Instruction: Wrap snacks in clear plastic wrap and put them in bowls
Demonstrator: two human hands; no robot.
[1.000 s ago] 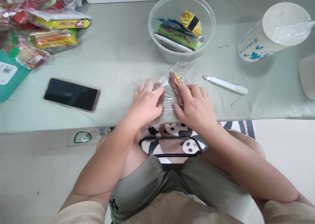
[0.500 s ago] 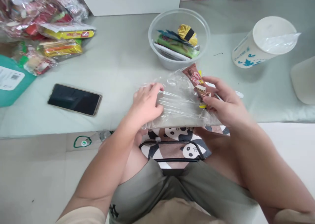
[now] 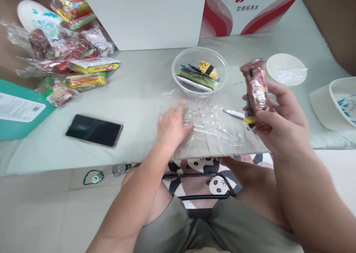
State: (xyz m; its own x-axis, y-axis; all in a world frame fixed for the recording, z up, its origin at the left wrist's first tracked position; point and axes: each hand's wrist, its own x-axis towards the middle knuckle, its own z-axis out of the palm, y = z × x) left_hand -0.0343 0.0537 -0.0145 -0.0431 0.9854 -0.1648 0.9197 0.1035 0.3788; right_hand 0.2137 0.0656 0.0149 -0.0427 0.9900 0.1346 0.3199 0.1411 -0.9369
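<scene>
Right hand (image 3: pixel 286 121) pinches brown snack packet (image 3: pixel 257 88) between thumb and fingers, raised over table (image 3: pixel 139 93), right of clear bowl (image 3: pixel 223 64). Left hand (image 3: pixel 172 126) loosely spread, thumb apart, on crumpled clear bag (image 3: pixel 207 130). Phone (image 3: pixel 94 130) lies left of left hand.

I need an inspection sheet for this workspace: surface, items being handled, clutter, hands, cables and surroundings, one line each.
Surface: pale green tablecloth, lightly creased.
Handled items: brown snack packet, raised; clear plastic packaging, spread on the cloth.
Clutter: smartphone, screen dark; white cutter, partly hidden; clear plastic bowl holding snack packets; heaped packaged snacks at the left.
Hands: left hand open at the packaging, contact unclear; right hand gripping the brown packet.
Cables: nothing seen.
Surroundings: white box and red-and-white carton behind; pale floor below.
</scene>
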